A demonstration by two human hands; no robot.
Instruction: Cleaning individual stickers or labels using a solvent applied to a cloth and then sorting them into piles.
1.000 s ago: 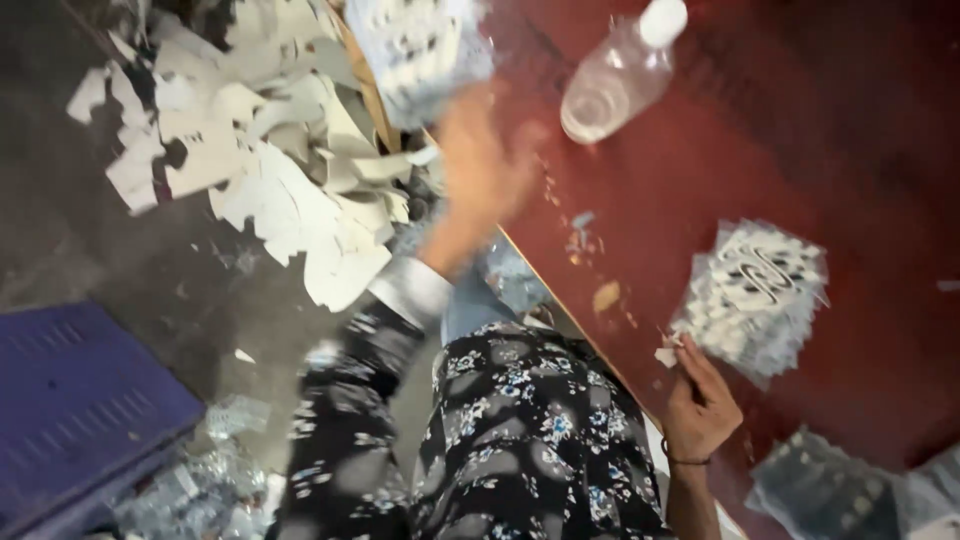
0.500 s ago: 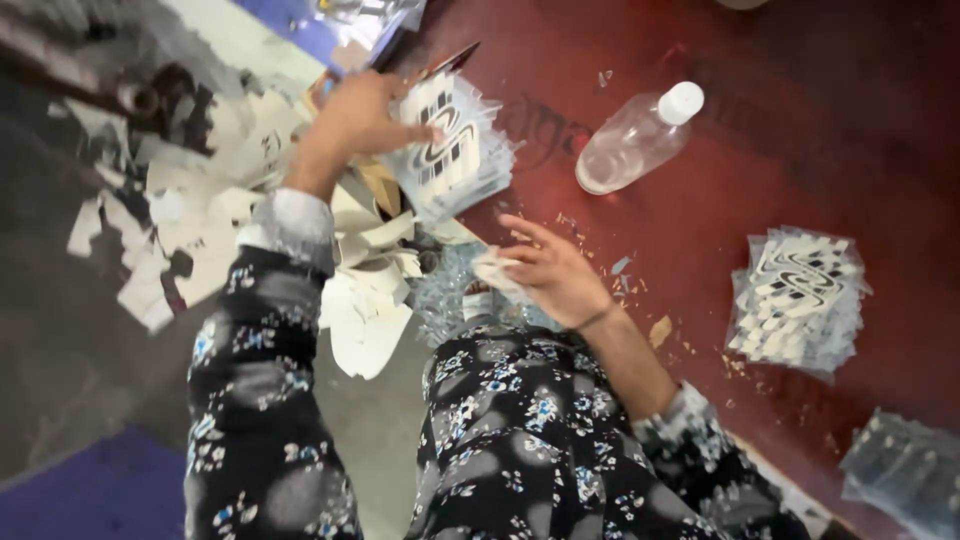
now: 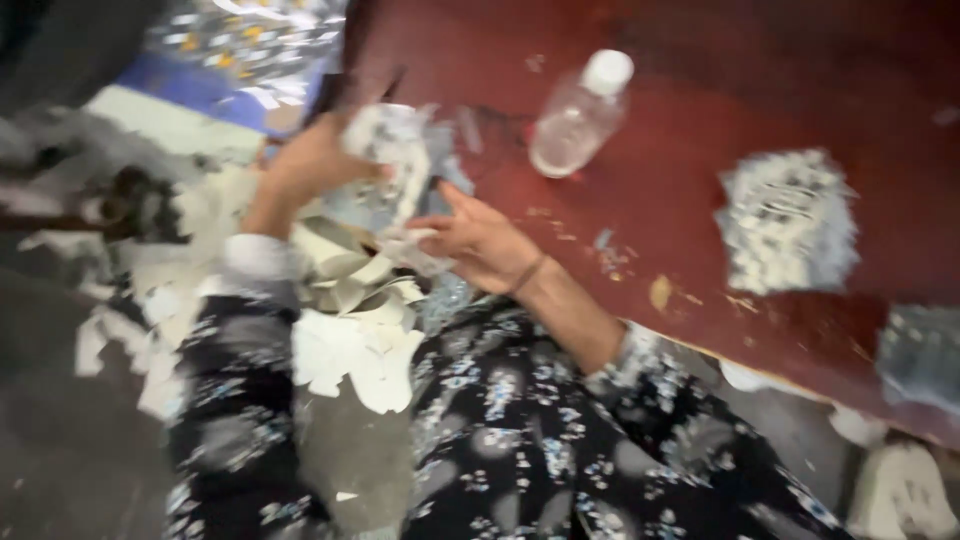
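Table (image 3: 760, 120) dark red — sleeves (image 3: 240, 420) black, floral — paper scraps (image 3: 360, 350) white.

Clear packets and a plastic bottle on a dark red desk (image 3: 700, 200)

Blurred clear packet (image 3: 395, 150) with white contents held up at the desk's left edge between left hand (image 3: 310, 165) and right hand (image 3: 480, 245). Clear plastic bottle (image 3: 580, 115) with white cap lying tilted just right of it, no label discernible. Squarish stack of clear packets (image 3: 790, 220) with white and dark contents lying flat further right, well apart from the bottle. Another greyish packet (image 3: 920, 355), cut off by the right edge, near the desk's front rim.
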